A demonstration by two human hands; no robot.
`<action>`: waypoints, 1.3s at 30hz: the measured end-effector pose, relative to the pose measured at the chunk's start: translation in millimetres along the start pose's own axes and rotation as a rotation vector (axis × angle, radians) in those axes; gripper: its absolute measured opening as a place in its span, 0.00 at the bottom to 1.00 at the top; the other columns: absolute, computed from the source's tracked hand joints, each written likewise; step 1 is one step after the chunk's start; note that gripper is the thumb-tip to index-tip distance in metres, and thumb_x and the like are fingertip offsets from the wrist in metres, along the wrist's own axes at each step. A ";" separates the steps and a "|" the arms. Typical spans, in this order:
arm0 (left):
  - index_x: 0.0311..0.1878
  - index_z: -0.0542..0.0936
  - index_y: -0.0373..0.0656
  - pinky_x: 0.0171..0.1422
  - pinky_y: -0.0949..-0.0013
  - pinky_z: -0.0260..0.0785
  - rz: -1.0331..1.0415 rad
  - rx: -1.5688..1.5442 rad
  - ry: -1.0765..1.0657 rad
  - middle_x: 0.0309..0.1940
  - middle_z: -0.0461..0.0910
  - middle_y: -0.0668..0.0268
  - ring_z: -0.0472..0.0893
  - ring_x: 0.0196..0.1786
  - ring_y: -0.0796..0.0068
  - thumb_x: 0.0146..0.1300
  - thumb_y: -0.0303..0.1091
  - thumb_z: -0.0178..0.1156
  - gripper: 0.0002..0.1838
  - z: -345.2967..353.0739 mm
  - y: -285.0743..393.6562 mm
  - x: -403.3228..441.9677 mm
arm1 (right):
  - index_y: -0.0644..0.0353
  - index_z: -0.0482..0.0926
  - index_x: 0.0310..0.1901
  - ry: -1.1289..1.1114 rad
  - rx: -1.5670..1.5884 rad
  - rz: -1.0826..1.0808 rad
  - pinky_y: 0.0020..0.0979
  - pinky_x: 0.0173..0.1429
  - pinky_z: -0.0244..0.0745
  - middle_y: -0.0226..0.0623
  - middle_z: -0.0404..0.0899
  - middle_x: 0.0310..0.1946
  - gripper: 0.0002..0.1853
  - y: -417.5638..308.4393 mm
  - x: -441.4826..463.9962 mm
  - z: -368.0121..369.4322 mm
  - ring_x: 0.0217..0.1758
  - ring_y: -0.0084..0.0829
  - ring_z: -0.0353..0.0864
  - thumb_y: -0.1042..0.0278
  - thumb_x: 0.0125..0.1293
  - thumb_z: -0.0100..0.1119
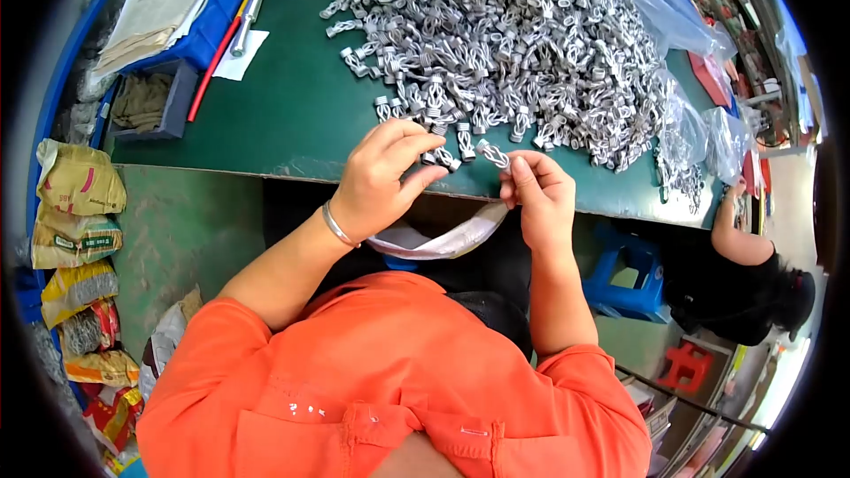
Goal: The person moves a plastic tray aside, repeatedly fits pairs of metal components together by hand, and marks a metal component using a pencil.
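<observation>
A big heap of small grey metal pieces (496,35), each with a ribbed collar and a twisted, open wire-like cage, covers much of the green table. At the table's near edge, my left hand (382,173) has thumb and fingertips closed around one grey twisted metal piece (445,158). My right hand (542,195) pinches another grey twisted metal piece (493,154) by its end, with the collar pointing toward the left hand. A few loose pieces lie just beyond my fingers. Below the table edge, a pale bag mouth (452,241) hangs open at my lap.
On the left of the table (283,97) are a blue tray (199,22) with papers, a red pen-like stick (212,71) and a grey bin (158,102) with cloth. Clear plastic bags (682,18) lie at right. A co-worker (744,274) sits near a blue stool (627,274).
</observation>
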State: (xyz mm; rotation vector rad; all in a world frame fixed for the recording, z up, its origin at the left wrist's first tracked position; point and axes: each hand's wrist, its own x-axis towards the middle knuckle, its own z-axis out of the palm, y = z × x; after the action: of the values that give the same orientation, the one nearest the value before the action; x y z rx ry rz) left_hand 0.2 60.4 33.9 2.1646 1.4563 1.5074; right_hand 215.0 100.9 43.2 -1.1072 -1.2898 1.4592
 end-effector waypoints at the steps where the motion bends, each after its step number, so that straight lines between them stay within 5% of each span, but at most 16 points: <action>1: 0.45 0.80 0.38 0.41 0.70 0.72 -0.137 -0.188 -0.026 0.38 0.77 0.61 0.79 0.36 0.68 0.47 0.22 0.70 0.19 -0.8 7.2 -1.4 | 0.69 0.78 0.42 -0.033 0.077 0.043 0.20 0.26 0.67 0.34 0.78 0.28 0.09 -0.9 -1.9 0.0 0.24 0.19 0.74 0.71 0.68 0.55; 3: 0.48 0.79 0.35 0.35 0.77 0.74 -0.268 -0.425 -0.057 0.38 0.78 0.62 0.80 0.32 0.78 0.50 0.20 0.69 0.20 2.4 12.7 -4.8 | 0.69 0.78 0.42 -0.058 0.163 0.105 0.20 0.26 0.67 0.35 0.78 0.28 0.09 -3.1 -8.1 2.0 0.24 0.20 0.74 0.70 0.69 0.55; 16: 0.42 0.81 0.33 0.39 0.78 0.75 -0.576 -0.744 -0.199 0.36 0.81 0.62 0.84 0.35 0.77 0.56 0.20 0.64 0.09 -3.5 14.9 -28.1 | 0.69 0.78 0.43 -0.255 0.450 0.280 0.20 0.28 0.71 0.37 0.80 0.28 0.09 21.0 -30.9 9.7 0.26 0.21 0.77 0.71 0.69 0.53; 22: 0.42 0.80 0.30 0.39 0.78 0.74 -0.428 -0.628 -0.240 0.34 0.79 0.60 0.81 0.35 0.76 0.53 0.17 0.65 0.11 -11.2 23.5 -23.4 | 0.70 0.75 0.44 -0.269 0.257 -0.022 0.23 0.40 0.78 0.43 0.78 0.42 0.08 30.1 -38.4 19.5 0.36 0.25 0.80 0.83 0.63 0.56; 25: 0.41 0.81 0.32 0.39 0.78 0.73 -0.365 -0.618 -0.227 0.34 0.79 0.61 0.80 0.36 0.78 0.49 0.16 0.68 0.14 -10.4 20.8 -26.1 | 0.65 0.66 0.47 -0.163 0.191 -0.245 0.24 0.50 0.76 0.46 0.75 0.45 0.19 33.9 -43.6 20.7 0.44 0.25 0.78 0.91 0.56 0.59; 39: 0.42 0.79 0.33 0.42 0.76 0.77 -0.561 -0.659 -0.259 0.36 0.81 0.62 0.83 0.37 0.77 0.54 0.18 0.65 0.11 -1.5 14.1 -49.0 | 0.60 0.58 0.48 -0.210 0.003 -0.538 0.26 0.47 0.77 0.50 0.74 0.45 0.26 36.6 -46.2 29.7 0.41 0.26 0.78 0.92 0.54 0.60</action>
State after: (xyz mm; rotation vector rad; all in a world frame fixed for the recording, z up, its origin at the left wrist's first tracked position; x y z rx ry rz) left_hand 6.1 15.4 10.7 1.3556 1.1246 1.2081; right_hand 194.7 46.4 12.0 -0.5454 -1.5799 1.1830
